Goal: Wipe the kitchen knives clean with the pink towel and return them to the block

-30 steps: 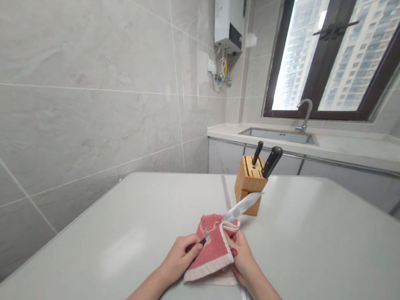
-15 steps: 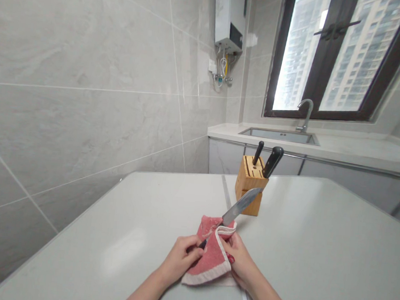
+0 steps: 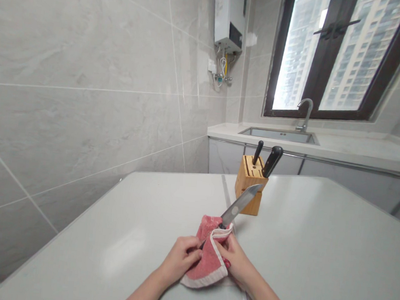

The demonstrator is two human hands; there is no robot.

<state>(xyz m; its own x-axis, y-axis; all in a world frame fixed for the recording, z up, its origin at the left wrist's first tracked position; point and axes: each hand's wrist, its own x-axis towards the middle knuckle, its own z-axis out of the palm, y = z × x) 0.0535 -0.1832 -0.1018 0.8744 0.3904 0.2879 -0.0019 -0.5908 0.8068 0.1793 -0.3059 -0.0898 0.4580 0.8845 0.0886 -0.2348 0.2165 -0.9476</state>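
Note:
A kitchen knife [image 3: 240, 205] points up and away to the right, its broad blade bare. Its black handle is mostly hidden in a pink cloth [image 3: 206, 266] with a pale border. My left hand [image 3: 183, 258] is closed at the handle's near end, pinching it along with the cloth. On the other side, my right hand [image 3: 236, 262] grips the folded cloth around the handle, fingers partly covered by it. Just behind the blade tip stands a wooden knife block [image 3: 249, 183] with two black-handled knives in it.
The pale table [image 3: 138, 205] spreads under my hands, with a seam running away from me. Beyond it is a counter with a sink [image 3: 279, 135] and a faucet [image 3: 306, 114]. A tiled wall [image 3: 82, 124] rises on the left.
My right hand and the cloth's folded edge have shifted slightly left and down along the handle. More dark handle shows near the blade, and the blade has turned a little.

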